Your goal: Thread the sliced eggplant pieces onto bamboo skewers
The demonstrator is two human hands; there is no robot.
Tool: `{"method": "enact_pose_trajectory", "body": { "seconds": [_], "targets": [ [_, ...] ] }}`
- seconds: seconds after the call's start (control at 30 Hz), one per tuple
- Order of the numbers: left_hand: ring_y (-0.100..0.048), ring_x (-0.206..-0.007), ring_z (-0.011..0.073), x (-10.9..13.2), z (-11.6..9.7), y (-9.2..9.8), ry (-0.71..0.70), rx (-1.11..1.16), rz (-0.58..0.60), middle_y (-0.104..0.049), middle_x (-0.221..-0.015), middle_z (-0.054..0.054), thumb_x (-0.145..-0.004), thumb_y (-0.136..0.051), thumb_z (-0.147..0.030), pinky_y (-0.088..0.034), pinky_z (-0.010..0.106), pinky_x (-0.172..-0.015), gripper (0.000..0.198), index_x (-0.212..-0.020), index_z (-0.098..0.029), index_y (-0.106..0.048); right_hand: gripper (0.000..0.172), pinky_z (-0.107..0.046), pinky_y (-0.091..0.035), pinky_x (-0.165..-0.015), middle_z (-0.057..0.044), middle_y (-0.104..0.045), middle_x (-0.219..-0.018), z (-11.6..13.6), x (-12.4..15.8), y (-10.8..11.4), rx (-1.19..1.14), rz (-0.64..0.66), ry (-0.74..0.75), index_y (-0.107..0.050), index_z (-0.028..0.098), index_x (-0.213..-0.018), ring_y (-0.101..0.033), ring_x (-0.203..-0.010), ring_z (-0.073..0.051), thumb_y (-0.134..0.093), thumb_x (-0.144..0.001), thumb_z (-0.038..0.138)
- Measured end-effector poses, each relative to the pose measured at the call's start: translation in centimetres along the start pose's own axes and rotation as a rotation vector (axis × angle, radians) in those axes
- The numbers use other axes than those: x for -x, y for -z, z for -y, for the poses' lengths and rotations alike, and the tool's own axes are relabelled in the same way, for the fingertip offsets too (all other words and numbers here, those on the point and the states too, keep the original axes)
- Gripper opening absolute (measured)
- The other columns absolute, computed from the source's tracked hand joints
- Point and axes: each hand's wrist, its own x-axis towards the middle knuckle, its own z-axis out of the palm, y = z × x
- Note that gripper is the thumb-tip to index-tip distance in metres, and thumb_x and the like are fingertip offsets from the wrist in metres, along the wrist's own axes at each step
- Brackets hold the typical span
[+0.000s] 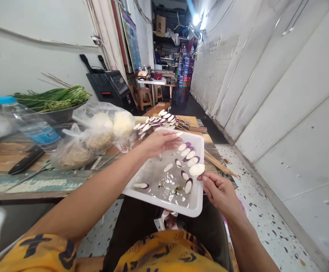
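A white plastic tub (200, 151) of cloudy water rests at the table edge over my lap. My right hand (217, 190) is closed at the tub's right rim, pinching the near end of an eggplant skewer (193, 161). Its purple-edged white slices lie overlapped in a slanting row above the water; the stick itself is mostly hidden. Over the tub's far side, my left hand (164, 142) pinches a pale eggplant slice (179, 134) at its fingertips, just beyond the row. Several loose slices, such as an eggplant slice (141, 186), float in the water with small dark bits.
Behind the tub lies a pile of finished eggplant skewers (155, 121). Bare bamboo sticks (219, 164) lie to its right. Leftward are bagged vegetables (102, 124), a black-handled knife (25, 160), a water bottle (39, 130) and a bowl of greens (53, 100). A wall (289, 94) bounds the right.
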Motion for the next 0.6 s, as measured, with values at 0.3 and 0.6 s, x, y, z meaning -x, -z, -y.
{"method": "enact_pose_trajectory", "body": {
  "seconds": [0.3,0.6],
  "targets": [
    [-0.057,-0.053,0.0042,0.03,-0.15,-0.25,0.093,0.080,-0.006,-0.071,-0.083,0.011,-0.080,-0.063,-0.011,-0.040,0.011,-0.043,0.009,-0.087,-0.008,-0.068,0.031,-0.019,-0.017,-0.036,0.009,-0.033,-0.048,-0.34,-0.28,-0.26,-0.021,0.003,0.000,-0.062,0.014,-0.087,-0.025,-0.037,-0.003,-0.057,-0.084,0.044],
    [-0.043,-0.046,0.0010,0.20,-0.34,-0.45,0.112,0.176,0.009,-0.068,-0.076,0.013,-0.082,-0.055,-0.004,-0.032,0.008,-0.036,0.014,-0.074,-0.004,-0.066,0.032,-0.019,-0.016,-0.036,0.008,-0.035,-0.048,-0.19,-0.17,-0.33,0.005,-0.005,0.017,-0.062,0.013,-0.086,-0.026,-0.037,-0.003,-0.055,-0.085,0.045]
  ]
}}
